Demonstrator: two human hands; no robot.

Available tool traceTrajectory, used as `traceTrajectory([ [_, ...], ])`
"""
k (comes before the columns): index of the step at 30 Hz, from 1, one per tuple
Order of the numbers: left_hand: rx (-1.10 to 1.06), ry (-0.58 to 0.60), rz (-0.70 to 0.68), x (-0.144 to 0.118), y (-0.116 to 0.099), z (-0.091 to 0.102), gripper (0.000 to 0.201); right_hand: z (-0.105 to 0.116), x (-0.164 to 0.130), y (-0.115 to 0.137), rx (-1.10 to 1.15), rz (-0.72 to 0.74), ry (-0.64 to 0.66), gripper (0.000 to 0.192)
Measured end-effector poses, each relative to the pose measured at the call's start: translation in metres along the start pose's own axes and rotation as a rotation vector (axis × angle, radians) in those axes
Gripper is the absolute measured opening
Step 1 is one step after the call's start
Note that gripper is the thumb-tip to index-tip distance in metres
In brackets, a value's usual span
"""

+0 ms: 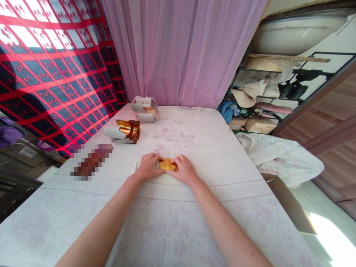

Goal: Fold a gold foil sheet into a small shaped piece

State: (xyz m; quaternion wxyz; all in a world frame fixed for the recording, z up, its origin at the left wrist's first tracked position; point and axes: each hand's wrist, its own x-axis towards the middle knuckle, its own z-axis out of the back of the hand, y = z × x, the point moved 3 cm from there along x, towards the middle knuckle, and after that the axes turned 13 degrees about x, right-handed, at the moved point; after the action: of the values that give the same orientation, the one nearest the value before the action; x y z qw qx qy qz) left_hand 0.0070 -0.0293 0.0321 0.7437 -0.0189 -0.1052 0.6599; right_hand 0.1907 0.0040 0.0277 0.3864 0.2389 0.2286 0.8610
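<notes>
A small gold sheet [168, 164] lies flat on the white floral bedsheet [194, 222], pinned between my two hands. My left hand [148, 166] presses its near left edge, my right hand [185, 168] covers its right side; both grips rest narrow on the gold sheet. Beyond my left grip sits a curled gold-and-white stack [124, 131], and farther off a clear-wrapped bundle [144, 108].

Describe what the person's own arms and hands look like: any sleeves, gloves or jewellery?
Both forearms are bare as far as the picture shows, with no sleeves in view. The left hand and right hand wear no gloves, and no rings, watch or bracelets are visible.
</notes>
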Motion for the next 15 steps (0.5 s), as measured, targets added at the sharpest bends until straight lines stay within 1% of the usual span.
traceTrajectory([
  [7,-0.003,0.033,-0.023,0.000,0.002,0.003,0.045,0.007,0.000,-0.006,0.078,0.046,0.091,0.028],
  [10,-0.009,0.034,-0.034,0.000,0.004,0.002,0.046,0.015,-0.005,-0.011,0.056,0.044,0.112,0.030],
  [15,-0.019,0.028,-0.042,0.000,0.005,0.000,0.045,0.024,-0.014,-0.018,0.005,0.002,0.136,0.034],
])
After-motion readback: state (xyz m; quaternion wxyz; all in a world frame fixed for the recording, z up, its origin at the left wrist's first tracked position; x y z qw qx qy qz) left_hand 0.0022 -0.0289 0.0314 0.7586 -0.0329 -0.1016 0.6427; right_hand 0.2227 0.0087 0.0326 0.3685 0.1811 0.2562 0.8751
